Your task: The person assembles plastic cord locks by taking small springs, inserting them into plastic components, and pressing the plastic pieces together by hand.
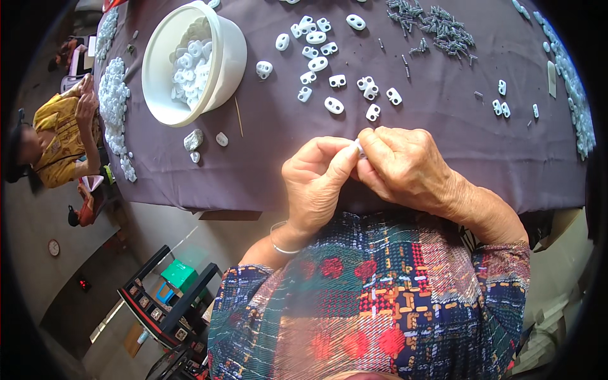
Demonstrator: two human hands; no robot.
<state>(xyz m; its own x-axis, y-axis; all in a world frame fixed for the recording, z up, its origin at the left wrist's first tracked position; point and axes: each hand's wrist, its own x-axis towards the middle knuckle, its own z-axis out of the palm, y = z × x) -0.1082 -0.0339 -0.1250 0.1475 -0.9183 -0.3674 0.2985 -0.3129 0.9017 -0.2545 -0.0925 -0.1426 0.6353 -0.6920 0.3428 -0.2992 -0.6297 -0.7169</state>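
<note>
Near the table's front edge my left hand (316, 183) and my right hand (408, 164) meet, fingertips pinched together. Between them is a small white plastic cord lock (361, 149), mostly hidden by the fingers. Just beyond the hands lie loose white cord lock pieces with two holes, such as one piece (334, 105) and another piece (373, 112). Farther right is a heap of small dark metal springs (447, 28), with a few single springs scattered near it. A bracelet sits on my left wrist.
A white tub (229, 57) half full of white pieces stands at the left. Beside it lie a thin stick (239, 117) and a grey stone (193, 140). White pieces pile along both sides of the dark tablecloth (253, 171). A person in yellow (57, 130) sits at far left.
</note>
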